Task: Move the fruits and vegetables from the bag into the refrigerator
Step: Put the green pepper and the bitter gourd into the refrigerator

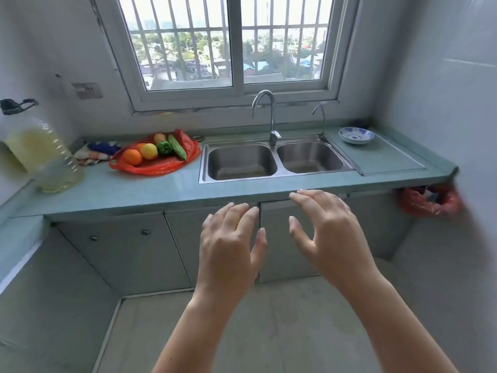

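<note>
Left hand [228, 246] and right hand [326, 232] were raised side by side near the counter's [150, 192] front edge, fingers spread and loosely bent, holding and touching nothing. Red bag [161, 164] lay open on the counter's far left, with an orange [132, 156], lemon [149, 151], green pepper [164, 148] and long green gourd [177, 146] on it. Double sink [271, 162] sat right of it, under a barred window [231, 41]; a bowl [356, 135] stood far right, an oil jug [43, 154] at left.

Steel double sink [242, 162] in a green counter [134, 189], patterned bowl [356, 135] nearby, large bottle [45, 157], barred window [238, 44].
</note>
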A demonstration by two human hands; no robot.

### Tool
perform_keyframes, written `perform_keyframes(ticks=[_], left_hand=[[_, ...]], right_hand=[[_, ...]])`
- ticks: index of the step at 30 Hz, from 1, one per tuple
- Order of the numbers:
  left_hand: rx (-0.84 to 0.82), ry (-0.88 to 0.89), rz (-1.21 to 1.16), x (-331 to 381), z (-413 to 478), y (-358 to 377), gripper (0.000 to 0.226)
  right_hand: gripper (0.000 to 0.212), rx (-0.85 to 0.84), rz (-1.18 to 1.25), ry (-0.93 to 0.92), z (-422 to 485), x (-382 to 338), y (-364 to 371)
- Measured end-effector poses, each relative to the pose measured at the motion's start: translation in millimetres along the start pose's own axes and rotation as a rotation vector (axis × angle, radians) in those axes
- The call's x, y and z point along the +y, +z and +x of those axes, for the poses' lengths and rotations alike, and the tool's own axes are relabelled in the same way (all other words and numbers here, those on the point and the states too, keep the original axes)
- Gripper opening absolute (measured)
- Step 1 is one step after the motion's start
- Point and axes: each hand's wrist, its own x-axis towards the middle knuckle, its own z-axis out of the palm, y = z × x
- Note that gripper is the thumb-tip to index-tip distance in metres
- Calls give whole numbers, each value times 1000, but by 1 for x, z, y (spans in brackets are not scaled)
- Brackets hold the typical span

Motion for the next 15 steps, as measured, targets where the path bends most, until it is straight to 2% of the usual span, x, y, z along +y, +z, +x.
perform_keyframes(ticks=[6,15], left_hand=[[83,-179,115,-49,46,17,37],[55,-341,207,-143,73,40,39]], right_hand=[[43,-56,137,-156,81,7,63],[40,-114,237,-266,148,-12,168]])
